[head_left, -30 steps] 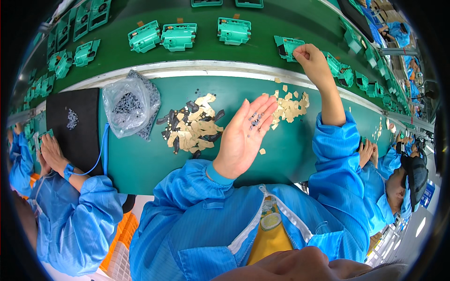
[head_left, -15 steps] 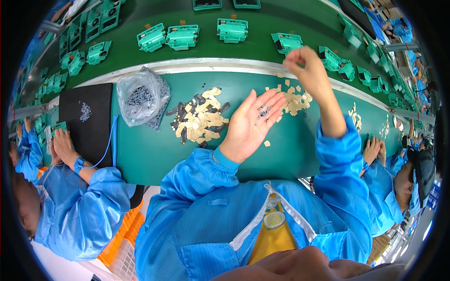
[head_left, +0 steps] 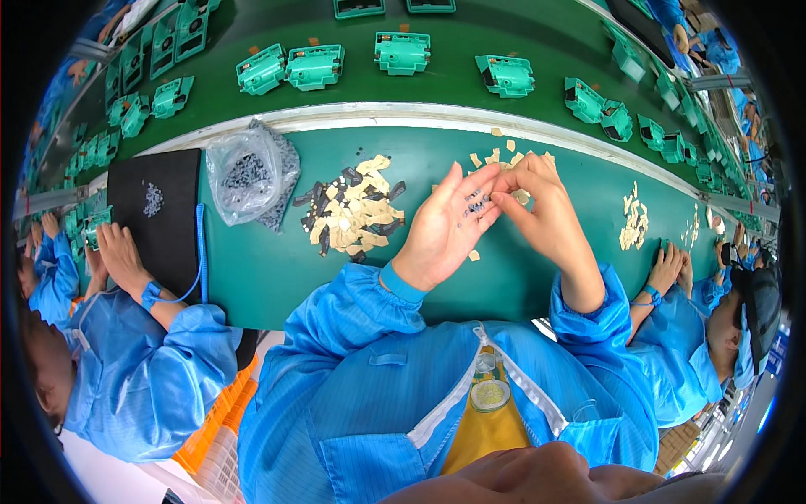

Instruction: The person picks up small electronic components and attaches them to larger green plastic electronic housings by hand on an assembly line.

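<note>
My left hand is palm up with its fingers stretched out flat. Several small dark grey parts lie loose on those fingers. Close against its fingertips, my right hand is closed in a pinch; whatever is between thumb and forefinger is too small to make out. Behind the right hand, partly hidden, lies a scatter of cream-coloured flat pieces. A larger heap of cream and black scraps is left of my left hand.
A clear bag of small grey parts stands beside a black mat at the left. Beyond the pale rail, green housings line a dark green belt. Co-workers' hands rest at both sides; cream pieces lie rightward.
My right hand has come down and left from over the belt edge to the left fingertips. The left hand has barely moved. The green housings have shifted slightly left in view.
</note>
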